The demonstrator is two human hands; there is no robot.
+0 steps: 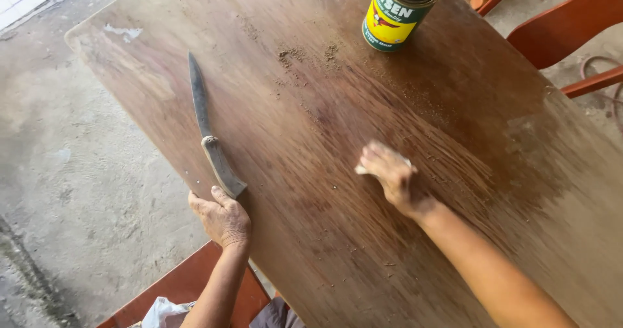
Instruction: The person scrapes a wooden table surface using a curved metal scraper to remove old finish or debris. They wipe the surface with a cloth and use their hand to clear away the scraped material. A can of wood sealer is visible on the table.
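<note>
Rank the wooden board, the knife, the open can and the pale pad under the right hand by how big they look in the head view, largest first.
1. Wooden board, fills most of the view.
2. Knife, long and thin.
3. Open can, cut off by the top edge and farther away, so its rank against the knife is unsure.
4. Pale pad, mostly hidden under the right hand.

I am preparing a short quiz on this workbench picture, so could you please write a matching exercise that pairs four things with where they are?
Things:
1. knife
2. can
3. left hand
4. right hand

Places:
A. at the far end of the wooden board, lid off
B. pressing a small pale pad onto the board's middle
C. lying flat near the board's left edge
D. gripping the board's near left edge, just below the knife handle

Pairs: 1-C, 2-A, 3-D, 4-B
</note>
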